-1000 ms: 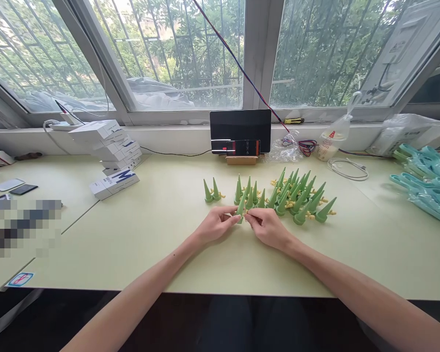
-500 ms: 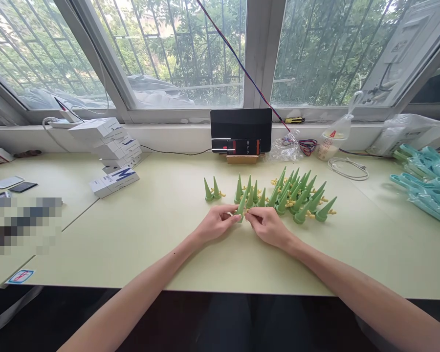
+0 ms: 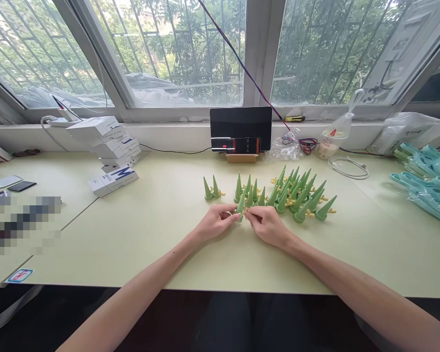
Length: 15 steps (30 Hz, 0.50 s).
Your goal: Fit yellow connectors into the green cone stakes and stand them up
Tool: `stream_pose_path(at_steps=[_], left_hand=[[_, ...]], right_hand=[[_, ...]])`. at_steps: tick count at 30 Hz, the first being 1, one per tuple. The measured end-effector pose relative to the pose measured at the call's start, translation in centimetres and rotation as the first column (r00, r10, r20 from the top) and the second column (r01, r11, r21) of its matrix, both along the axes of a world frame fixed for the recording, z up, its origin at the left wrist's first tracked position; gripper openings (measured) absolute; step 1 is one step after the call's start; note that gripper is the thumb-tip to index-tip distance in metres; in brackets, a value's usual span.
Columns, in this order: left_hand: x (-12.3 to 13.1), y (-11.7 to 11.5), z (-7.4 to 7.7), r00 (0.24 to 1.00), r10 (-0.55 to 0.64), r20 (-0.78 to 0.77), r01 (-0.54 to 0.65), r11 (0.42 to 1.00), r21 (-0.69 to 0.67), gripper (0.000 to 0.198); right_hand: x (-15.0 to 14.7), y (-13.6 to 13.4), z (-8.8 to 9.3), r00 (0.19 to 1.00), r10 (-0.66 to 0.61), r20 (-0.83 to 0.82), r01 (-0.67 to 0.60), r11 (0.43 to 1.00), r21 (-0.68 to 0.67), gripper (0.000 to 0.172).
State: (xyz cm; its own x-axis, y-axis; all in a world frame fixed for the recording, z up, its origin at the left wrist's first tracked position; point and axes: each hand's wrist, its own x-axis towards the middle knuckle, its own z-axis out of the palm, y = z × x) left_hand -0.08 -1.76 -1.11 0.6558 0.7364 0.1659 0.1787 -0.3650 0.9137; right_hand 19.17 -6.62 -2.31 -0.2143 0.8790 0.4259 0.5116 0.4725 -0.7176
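A green cone [image 3: 241, 205] stands nearly upright between the fingertips of my left hand [image 3: 217, 221], which is closed on its lower part. My right hand [image 3: 266, 222] pinches a small yellowish piece [image 3: 245, 211] at the cone's right side; its shape is mostly hidden by the fingers. Just behind my hands stand several more green cones [image 3: 303, 193] with small yellow parts at their sides, grouped toward the right. Two other cones [image 3: 207, 189] stand a little apart, behind my left hand.
White boxes [image 3: 113, 142] are stacked at the back left. A black screen with a phone [image 3: 244, 145] before it stands at the back middle. A bagged cup [image 3: 330, 143], a coiled white cable [image 3: 348, 168] and teal plastic items [image 3: 425, 186] lie to the right.
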Motion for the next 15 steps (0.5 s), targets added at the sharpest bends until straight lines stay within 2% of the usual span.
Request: stream_pose_path(at_steps=[15], left_hand=[[-0.05,0.06,-0.22,1.0,0.011,-0.024,-0.011,1.0,0.002,0.04]], right_hand=[[0.05,-0.01,0.05,1.0,-0.003,0.019,0.003,1.0,0.009,0.04]])
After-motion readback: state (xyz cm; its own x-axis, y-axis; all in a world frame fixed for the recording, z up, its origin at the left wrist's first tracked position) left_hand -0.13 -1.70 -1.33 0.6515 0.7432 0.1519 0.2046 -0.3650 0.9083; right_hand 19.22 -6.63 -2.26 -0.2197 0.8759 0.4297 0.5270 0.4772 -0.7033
